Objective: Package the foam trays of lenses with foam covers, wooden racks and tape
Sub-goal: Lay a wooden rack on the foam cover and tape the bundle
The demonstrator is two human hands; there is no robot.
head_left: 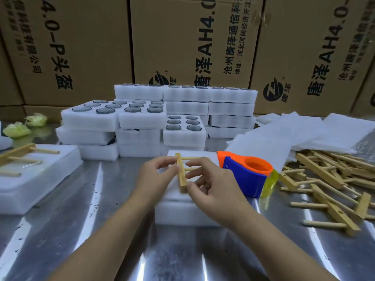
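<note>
Over the top of the covered foam tray (182,213) both hands hold a wooden rack (181,173). Its bar runs lengthwise from the tray's near edge toward the far one, with the pegs pointing right; the left hand (156,175) pinches the bar's far half between thumb and fingertips, and the right hand (213,189) pinches its near end. Just right of the tray lies the tape dispenser (245,175) with a loose pile of racks (328,179) beyond, stacks of lens trays (142,122) stand behind, and a wide strip of metal table (91,230) shows between the tray's left edge and a packed tray (30,179).
</note>
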